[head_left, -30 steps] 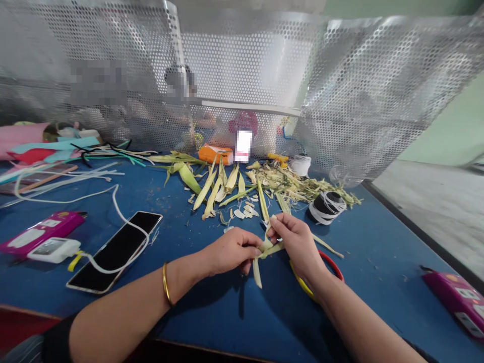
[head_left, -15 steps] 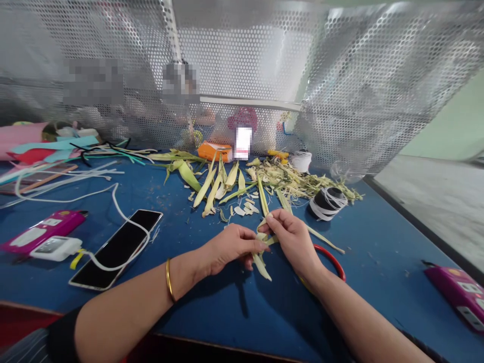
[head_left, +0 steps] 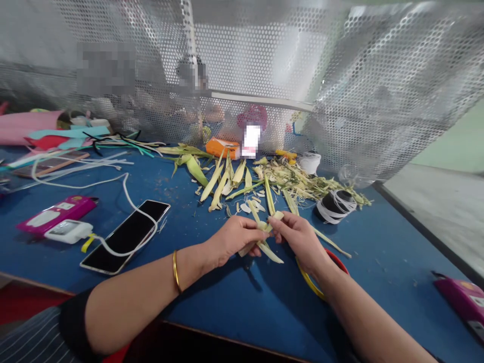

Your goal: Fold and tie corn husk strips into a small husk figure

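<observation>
My left hand (head_left: 242,236) pinches pale green corn husk strips (head_left: 271,252) that cross one another above the blue table. Thumb and fingertips of my right hand (head_left: 295,232) are closed on a folded end of the husk, close beside the left fingertips. One strip points away from me and another sticks out below toward the right. Just beyond my hands lie several whole husk leaves (head_left: 214,182) and small white scraps. Under my right wrist are scissors-like red and yellow curved handles (head_left: 310,285), partly hidden by the forearm.
A heap of shredded husk (head_left: 302,179) spreads at the back, near a black-and-white spool of cord (head_left: 335,206). At the left lie a phone (head_left: 126,237), a white cable and a purple power strip (head_left: 58,214). Another purple unit (head_left: 461,297) sits far right. A perforated screen (head_left: 257,55) stands behind.
The view has shifted, so things on the table sit farther right and slightly higher. My right hand has turned the husk end, and one strip now points away between the hands.
</observation>
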Demonstrator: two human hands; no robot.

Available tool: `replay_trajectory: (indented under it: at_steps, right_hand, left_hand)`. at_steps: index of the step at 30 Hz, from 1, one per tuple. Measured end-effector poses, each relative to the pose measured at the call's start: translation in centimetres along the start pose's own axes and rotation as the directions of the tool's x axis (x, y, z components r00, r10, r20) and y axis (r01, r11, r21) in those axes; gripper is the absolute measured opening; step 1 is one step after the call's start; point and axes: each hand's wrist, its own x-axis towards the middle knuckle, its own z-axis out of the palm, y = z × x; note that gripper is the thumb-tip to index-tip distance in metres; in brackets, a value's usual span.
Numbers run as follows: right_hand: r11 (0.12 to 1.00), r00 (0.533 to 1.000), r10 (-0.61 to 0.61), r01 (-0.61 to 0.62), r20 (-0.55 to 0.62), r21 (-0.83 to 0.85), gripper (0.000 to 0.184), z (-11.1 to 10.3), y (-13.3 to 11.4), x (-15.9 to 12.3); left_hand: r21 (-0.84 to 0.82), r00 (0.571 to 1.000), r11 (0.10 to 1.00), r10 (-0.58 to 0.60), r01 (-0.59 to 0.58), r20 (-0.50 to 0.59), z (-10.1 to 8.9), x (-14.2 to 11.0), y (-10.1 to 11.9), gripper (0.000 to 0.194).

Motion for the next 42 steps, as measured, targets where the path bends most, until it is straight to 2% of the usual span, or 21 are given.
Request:
replay_trajectory:
  at_steps: [2,6,9,12,14,15,16,17,18,19,21,22,24,26,30,33,38,42]
  right_hand:
    - [0.999,1.000,-0.001,0.001,0.015,0.041,0.039,0.2,0.1,-0.2]
    - [0.992,0.995,-0.013,0.025,-0.101,0.126,0.037,0.6,0.4,-0.3]
    - [0.991,0.993,0.000,0.016,-0.117,0.135,0.036,0.6,0.7,-0.1]
    - [0.999,0.989,-0.050,0.051,-0.137,0.008,0.034,0.1,0.8,0.1]
    - [0.968,0.952,-0.207,0.166,-0.225,-0.189,0.028,-0.4,0.6,-0.1]
    - [0.915,0.904,-0.338,0.249,-0.263,-0.318,0.024,-0.6,0.4,-0.2]
    - [0.828,0.835,-0.485,0.342,-0.260,-0.444,0.021,-0.8,0.1,-0.4]
    - [0.707,0.758,-0.624,0.444,-0.190,-0.550,0.019,-0.8,-0.2,-0.7]
    - [0.562,0.688,-0.724,0.547,-0.049,-0.621,0.018,-0.8,-0.5,-1.0]
    - [0.409,0.626,-0.767,0.646,0.141,-0.644,0.017,-0.5,-0.7,-1.3]
    - [0.150,0.530,-0.687,0.773,0.497,-0.616,0.021,0.2,-0.8,-1.7]
    - [0.050,0.500,-0.618,0.795,0.607,-0.604,0.022,0.6,-0.7,-1.9]
    - [-0.070,0.494,-0.546,0.778,0.677,-0.624,0.024,1.4,-0.2,-1.9]
    - [-0.078,0.504,-0.572,0.751,0.646,-0.655,0.024,1.8,0.3,-1.8]
    - [0.080,0.540,-0.681,0.726,0.495,-0.683,0.019,1.6,0.3,-1.8]
    - [0.150,0.544,-0.726,0.723,0.422,-0.674,0.015,1.2,-0.1,-2.0]
    - [0.153,0.533,-0.710,0.754,0.460,-0.638,0.015,1.3,-0.3,-2.4]
    - [0.125,0.466,-0.681,0.834,0.564,-0.538,0.019,1.7,-0.4,-3.0]
  left_hand:
    - [0.011,1.000,1.000,-0.008,0.008,0.014,0.1,0.0,0.0,0.021]
    - [0.001,0.999,1.000,-0.027,0.027,0.032,0.1,0.1,0.1,0.018]
    - [-0.031,0.999,0.999,-0.036,0.037,0.030,0.1,0.1,0.2,0.013]
    - [-0.063,0.999,0.997,-0.035,0.036,0.019,0.0,0.2,0.3,0.013]
    - [-0.104,0.999,0.994,-0.040,0.038,-0.010,-0.1,0.3,0.2,0.013]
    - [-0.133,0.998,0.990,-0.043,0.038,-0.034,-0.2,0.4,0.2,0.013]
    - [-0.167,0.997,0.985,-0.049,0.038,-0.062,-0.2,0.6,0.1,0.013]
    - [-0.203,0.995,0.979,-0.054,0.036,-0.087,-0.3,0.7,0.0,0.013]
    - [-0.235,0.993,0.972,-0.054,0.028,-0.107,-0.4,0.9,-0.2,0.013]
    - [-0.261,0.992,0.965,-0.046,0.013,-0.120,-0.4,1.0,-0.3,0.014]
    - [-0.298,0.991,0.954,-0.012,-0.029,-0.135,-0.4,1.3,-0.7,0.017]
    - [-0.309,0.990,0.950,0.006,-0.050,-0.140,-0.4,1.4,-0.8,0.019]
    - [-0.327,0.988,0.942,0.021,-0.070,-0.151,-0.4,1.4,-0.9,0.023]
    - [-0.342,0.989,0.937,0.020,-0.069,-0.145,-0.4,1.3,-0.8,0.024]
    - [-0.337,0.997,0.939,0.069,-0.075,-0.029,-1.1,1.1,-0.4,0.017]
    - [-0.319,0.993,0.943,0.115,-0.099,0.034,-1.5,1.3,-0.3,0.015]
    - [-0.281,0.987,0.946,0.145,-0.161,-0.076,-1.1,1.2,-0.1,0.017]
    - [-0.335,0.979,0.925,0.135,-0.180,-0.153,-0.8,0.8,0.3,0.024]
